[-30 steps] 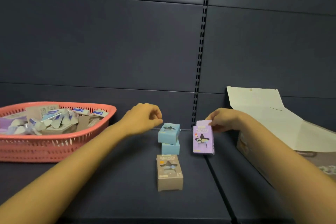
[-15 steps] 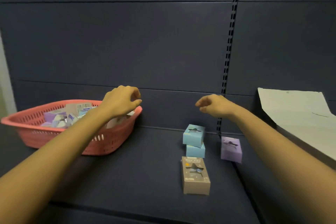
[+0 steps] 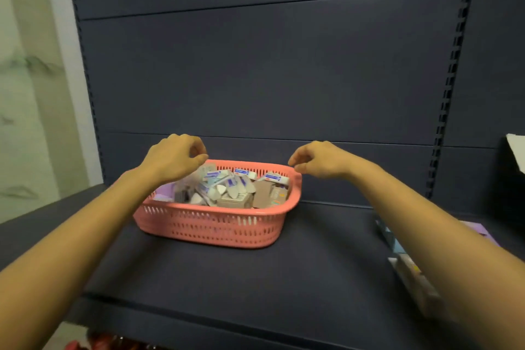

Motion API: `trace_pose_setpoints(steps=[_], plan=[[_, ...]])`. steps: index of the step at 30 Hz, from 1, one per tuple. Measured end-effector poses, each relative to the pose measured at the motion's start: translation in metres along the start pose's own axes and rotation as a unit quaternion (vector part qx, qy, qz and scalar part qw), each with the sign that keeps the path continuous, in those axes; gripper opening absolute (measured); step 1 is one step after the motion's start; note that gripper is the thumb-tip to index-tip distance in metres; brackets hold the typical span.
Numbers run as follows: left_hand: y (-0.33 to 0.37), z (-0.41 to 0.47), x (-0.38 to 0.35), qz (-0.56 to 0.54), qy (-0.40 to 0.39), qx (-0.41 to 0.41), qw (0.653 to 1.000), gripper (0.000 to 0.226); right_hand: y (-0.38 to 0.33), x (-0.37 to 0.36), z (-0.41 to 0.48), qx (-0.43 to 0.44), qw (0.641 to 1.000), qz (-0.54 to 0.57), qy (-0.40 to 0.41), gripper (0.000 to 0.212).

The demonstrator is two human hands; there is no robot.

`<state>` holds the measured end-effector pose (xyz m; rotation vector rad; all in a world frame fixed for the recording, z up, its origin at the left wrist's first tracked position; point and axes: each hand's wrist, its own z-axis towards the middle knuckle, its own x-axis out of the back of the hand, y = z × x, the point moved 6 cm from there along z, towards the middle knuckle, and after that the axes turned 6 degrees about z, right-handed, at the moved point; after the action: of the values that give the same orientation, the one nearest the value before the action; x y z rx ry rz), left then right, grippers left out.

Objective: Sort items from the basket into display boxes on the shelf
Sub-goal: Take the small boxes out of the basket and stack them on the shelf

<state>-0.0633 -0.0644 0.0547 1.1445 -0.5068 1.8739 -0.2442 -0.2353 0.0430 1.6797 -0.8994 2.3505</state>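
Purple box [image 3: 480, 231] released; left hand [image 3: 173, 159] and right hand [image 3: 321, 160] are reaching empty, loosely curled, toward the basket [image 3: 216, 224] again.

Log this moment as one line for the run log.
left hand: empty, over left end of basket | right hand: empty, by its right rim | basket: on shelf, holds small boxes

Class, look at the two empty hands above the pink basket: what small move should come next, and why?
Probably lower the left hand into the basket and pinch one small box. It hangs over the heaped boxes, and neither it nor the right hand holds anything.
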Motion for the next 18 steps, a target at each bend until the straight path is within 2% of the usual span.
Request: trace_pose_setpoints(steps=[5,10,15,18], plan=[[-0.05,0.018,-0.006,-0.001,-0.016,-0.016,1.0,0.021,-0.025,-0.02,0.023,-0.053,0.999,-0.004,0.014,0.024],[-0.081,0.031,-0.022,0.002,-0.023,-0.061,0.998,0.019,-0.034,-0.044,0.043,-0.145,0.987,-0.038,0.057,0.025],[-0.099,0.035,-0.033,-0.011,-0.031,-0.072,0.997,0.019,-0.035,-0.063,0.049,-0.235,0.968,-0.082,0.023,0.047],[-0.112,0.038,-0.036,-0.031,-0.028,-0.074,0.996,0.018,-0.039,-0.071,0.055,-0.274,0.956,-0.101,0.018,0.051]])
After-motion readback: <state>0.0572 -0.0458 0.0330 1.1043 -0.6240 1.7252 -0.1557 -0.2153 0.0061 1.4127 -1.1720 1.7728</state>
